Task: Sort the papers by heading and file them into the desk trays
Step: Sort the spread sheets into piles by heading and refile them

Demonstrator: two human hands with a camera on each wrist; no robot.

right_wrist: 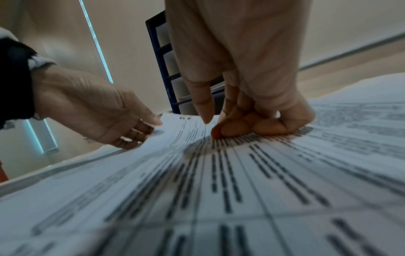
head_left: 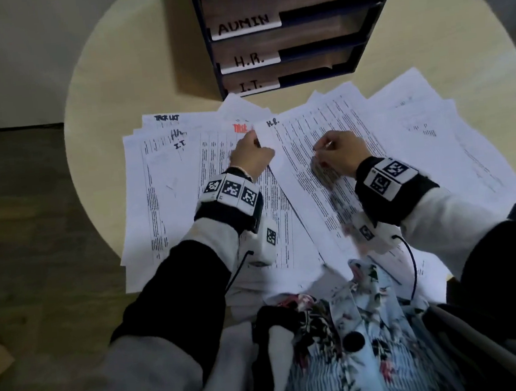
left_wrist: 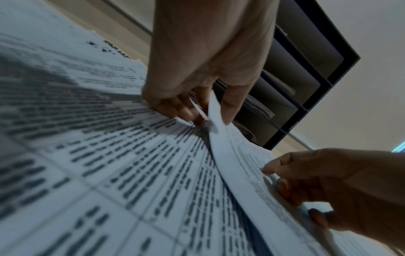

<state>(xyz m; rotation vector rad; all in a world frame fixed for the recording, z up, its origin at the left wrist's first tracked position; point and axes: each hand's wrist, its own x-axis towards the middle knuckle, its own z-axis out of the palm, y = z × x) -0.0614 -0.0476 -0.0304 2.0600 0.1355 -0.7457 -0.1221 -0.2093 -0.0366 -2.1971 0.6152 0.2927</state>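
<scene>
Left hand (head_left: 251, 157) seen at the left edge of the sheet headed "H.R." (head_left: 311, 170), thumb on top and fingers under, pinching that edge and lifting it a little off the sheets below; shown clearly in the left wrist view, with the paper edge (left_wrist: 215, 110) standing up between thumb and fingers. Right hand (head_left: 340, 153) placed on the middle of the same sheet, fingers curled, fingertips (right_wrist: 221, 132) pressing down on the printed lines; holding nothing, only pressing. Both hands near each other, but apart.

Many more printed papers (head_left: 167, 189) spread in an overlapping fan across the round pale table (head_left: 117, 82), some hanging over its near edge. Readable among the handwritten headings: "TASK LIST" (head_left: 167, 118) at the far left, "I.T." (head_left: 180, 145) below it, and a red heading (head_left: 240, 128), partly covered by the left hand, not readable in full.

Dark blue tray rack (head_left: 369, 27) standing at the far side of the table, just behind the papers, with white labels "ADMIN" (head_left: 244, 24), "H.R." (head_left: 249, 60) and "I.T." (head_left: 251, 86) on three shelves, and a top label cut off by the picture. Some sheets already lying in the shelves, visible in the left wrist view (left_wrist: 260, 108).

Tagged wrist bands (head_left: 234, 193) worn over the sleeves on both arms.
</scene>
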